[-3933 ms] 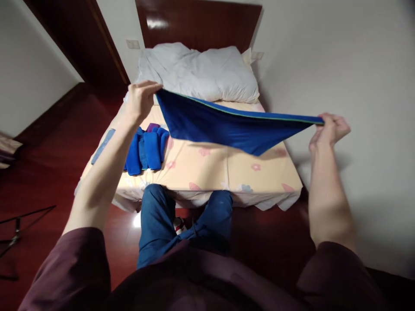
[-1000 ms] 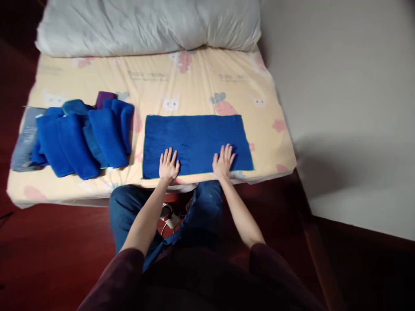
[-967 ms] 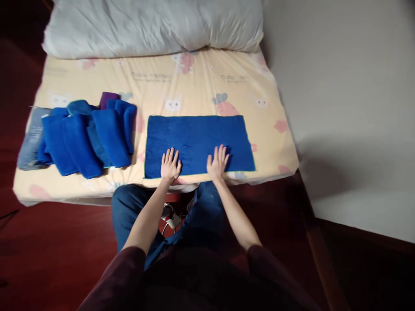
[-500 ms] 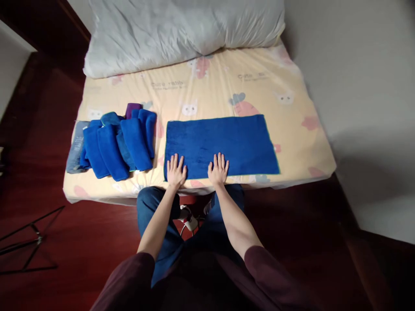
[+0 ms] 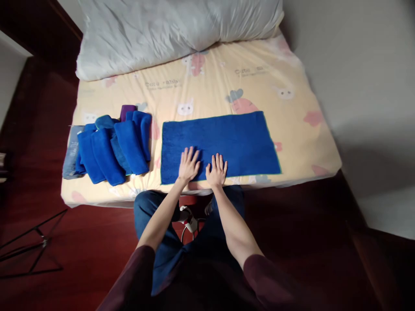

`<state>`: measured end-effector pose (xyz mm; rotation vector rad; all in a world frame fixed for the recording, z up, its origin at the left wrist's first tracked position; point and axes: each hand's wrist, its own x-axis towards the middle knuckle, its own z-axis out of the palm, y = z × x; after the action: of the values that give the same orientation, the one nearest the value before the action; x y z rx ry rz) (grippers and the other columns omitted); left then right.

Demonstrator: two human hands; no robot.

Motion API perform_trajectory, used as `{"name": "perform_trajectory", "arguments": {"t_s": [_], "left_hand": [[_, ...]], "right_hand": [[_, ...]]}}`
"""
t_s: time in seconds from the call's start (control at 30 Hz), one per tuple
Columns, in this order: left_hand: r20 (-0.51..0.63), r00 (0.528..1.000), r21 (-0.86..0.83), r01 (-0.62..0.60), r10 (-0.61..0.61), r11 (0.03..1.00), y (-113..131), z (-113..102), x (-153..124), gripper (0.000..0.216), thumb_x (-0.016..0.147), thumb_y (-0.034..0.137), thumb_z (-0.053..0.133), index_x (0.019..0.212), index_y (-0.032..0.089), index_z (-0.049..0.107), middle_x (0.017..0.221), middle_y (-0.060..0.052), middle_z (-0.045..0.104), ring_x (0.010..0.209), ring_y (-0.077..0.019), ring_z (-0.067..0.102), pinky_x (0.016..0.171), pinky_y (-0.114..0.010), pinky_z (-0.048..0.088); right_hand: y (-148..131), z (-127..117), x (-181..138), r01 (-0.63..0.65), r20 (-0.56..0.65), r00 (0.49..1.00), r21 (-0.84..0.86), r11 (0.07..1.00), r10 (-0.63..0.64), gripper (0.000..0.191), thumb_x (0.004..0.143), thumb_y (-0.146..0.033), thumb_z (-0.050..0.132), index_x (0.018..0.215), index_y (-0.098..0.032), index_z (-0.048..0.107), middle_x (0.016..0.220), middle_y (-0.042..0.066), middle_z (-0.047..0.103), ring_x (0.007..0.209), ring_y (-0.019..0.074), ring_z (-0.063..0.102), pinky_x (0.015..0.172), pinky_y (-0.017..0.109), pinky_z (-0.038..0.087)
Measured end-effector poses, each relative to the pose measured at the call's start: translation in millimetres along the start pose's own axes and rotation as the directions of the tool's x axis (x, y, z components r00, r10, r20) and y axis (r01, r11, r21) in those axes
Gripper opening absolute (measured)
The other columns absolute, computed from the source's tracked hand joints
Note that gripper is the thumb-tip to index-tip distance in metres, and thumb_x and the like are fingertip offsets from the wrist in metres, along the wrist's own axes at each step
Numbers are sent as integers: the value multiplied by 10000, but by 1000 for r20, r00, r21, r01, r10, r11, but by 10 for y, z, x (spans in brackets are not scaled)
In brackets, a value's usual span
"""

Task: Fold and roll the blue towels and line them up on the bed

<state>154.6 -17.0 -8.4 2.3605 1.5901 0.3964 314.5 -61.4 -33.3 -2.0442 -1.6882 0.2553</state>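
Note:
A blue towel (image 5: 233,138) with a thin green edge lies spread flat on the bed, its long side along the near edge. My left hand (image 5: 189,165) is open with fingers spread, over the left half of the towel near its front edge. Palm down, my right hand (image 5: 216,170) lies open on the front edge, just to the right of the left hand. Neither hand holds anything. To the left of the towel is a pile of folded blue towels (image 5: 107,151), with a purple one (image 5: 127,112) at its back.
The bed (image 5: 298,142) has a yellow sheet with rabbits and carrots. A large grey-white quilt or pillow (image 5: 175,34) lies across its far end. A wall (image 5: 363,86) stands on the right. Black stand legs (image 5: 42,242) are on the red floor at left.
My left hand has moved right and slightly away from me across the towel, closer to my right hand. The right hand stays almost in place. The view has shifted a little.

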Motion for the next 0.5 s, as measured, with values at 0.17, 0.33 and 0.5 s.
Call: {"name": "perform_trajectory", "arguments": {"t_s": [0.17,0.33,0.5], "left_hand": [[73,985,-6,-156,156,988,59,251,659,622,1051,456,365,1622,212,407,1751,-86,169,1635,-317,34,1333,-554,95],[21,999,33,-27,26,999,-481,115,967,637,1046,503,378,1627,242,398,1753,-58,175,1636,-326,49,1328,-573,64],[-66,988,45,145,-142,988,-1051,-87,1145,668,1028,526,403,1621,217,411,1746,-57,209,1632,-341,79,1325,-586,61]], "right_hand": [[38,63,-27,4,-20,1000,-12,1000,-5,560,1053,-323,344,1546,-125,522,1648,131,415,1582,255,301,1311,564,162],[58,96,-45,12,-29,1000,-11,1000,-12,562,1036,-287,372,1562,-139,506,1650,135,410,1580,267,307,1303,591,180],[51,90,-51,17,-42,999,-10,1000,-17,567,1024,-272,379,1562,-145,506,1641,138,424,1574,281,324,1292,607,210]]}}
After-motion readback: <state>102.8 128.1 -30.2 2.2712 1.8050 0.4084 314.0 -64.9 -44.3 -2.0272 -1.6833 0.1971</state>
